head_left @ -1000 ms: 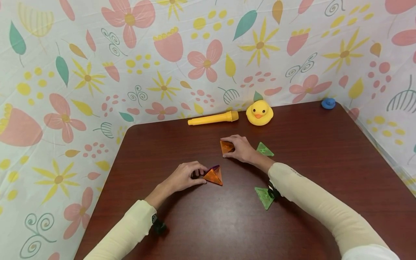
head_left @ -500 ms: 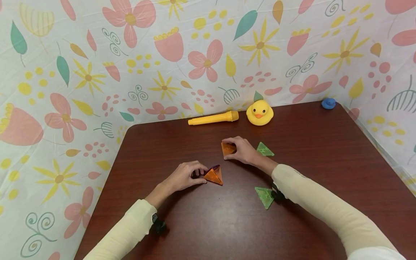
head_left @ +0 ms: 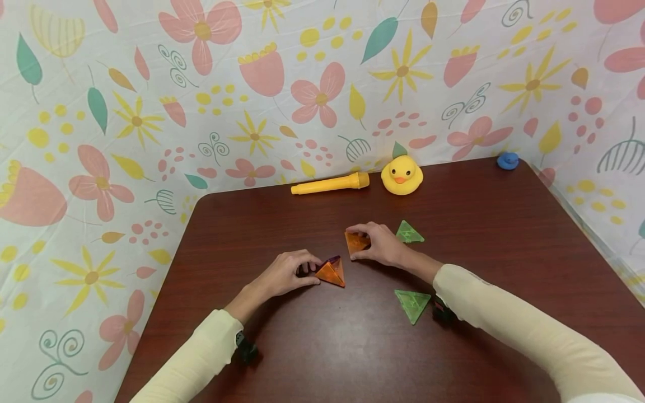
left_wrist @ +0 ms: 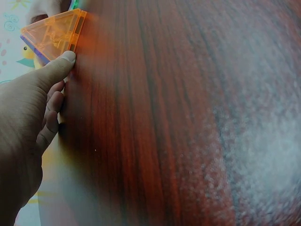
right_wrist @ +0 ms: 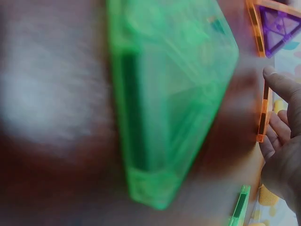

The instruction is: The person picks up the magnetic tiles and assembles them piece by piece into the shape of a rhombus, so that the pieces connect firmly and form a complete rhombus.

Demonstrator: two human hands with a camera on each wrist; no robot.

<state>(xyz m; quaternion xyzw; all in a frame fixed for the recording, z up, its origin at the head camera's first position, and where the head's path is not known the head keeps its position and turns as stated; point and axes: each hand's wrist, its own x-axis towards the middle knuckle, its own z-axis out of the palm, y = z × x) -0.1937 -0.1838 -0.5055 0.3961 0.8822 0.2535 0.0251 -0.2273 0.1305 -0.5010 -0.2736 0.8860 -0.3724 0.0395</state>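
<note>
My left hand holds a small upright pyramid of translucent triangular magnetic tiles, its thumb on the near edge. The pyramid shows orange faces and a purple one; its purple tile is plainest in the right wrist view. Just beyond it to the right, my right hand grips a loose orange triangular magnetic tile between thumb and fingers, low at the tabletop. In the left wrist view the thumb tip meets the orange face. Some fingers of the left hand are hidden behind the pyramid.
Two green triangular tiles lie flat: one beyond the right wrist, another nearer, beside the right sleeve. Along the back edge of the brown table are a yellow toy microphone, a yellow rubber duck and a small blue duck.
My right hand has drawn the loose orange tile slightly nearer and to the right, toward the pyramid's level. The left hand and pyramid have stayed put.
</note>
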